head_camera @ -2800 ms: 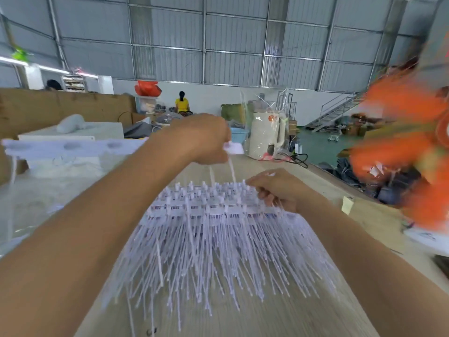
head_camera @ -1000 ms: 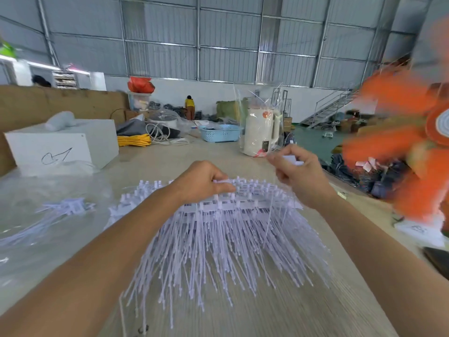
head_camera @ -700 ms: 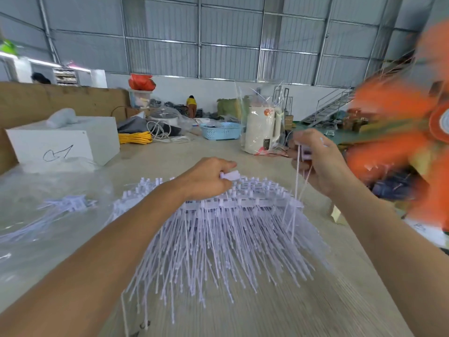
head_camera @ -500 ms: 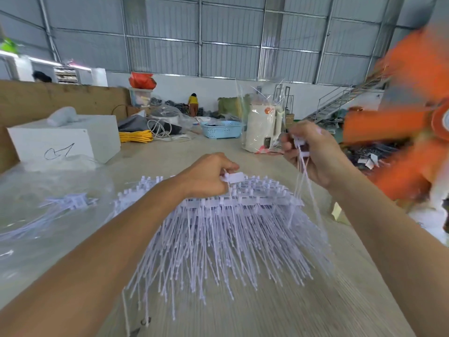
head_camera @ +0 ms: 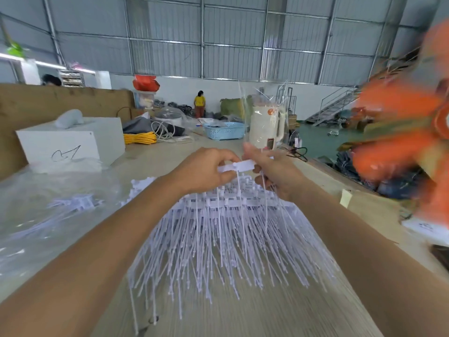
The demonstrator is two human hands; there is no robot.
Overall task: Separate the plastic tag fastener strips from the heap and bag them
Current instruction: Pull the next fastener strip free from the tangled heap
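White fastener strip (head_camera: 239, 165) in both grips, left hand (head_camera: 206, 172) and right hand (head_camera: 274, 175), above the heap (head_camera: 230, 239).

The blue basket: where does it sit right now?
In the head view the blue basket sits at the table's far end, just left of the cream kettle and right of the yellow cable coil.

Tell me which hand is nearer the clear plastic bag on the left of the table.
Left. The left hand is above the heap's far end, on the side toward the clear plastic bag. The right hand is beyond it, farther right.
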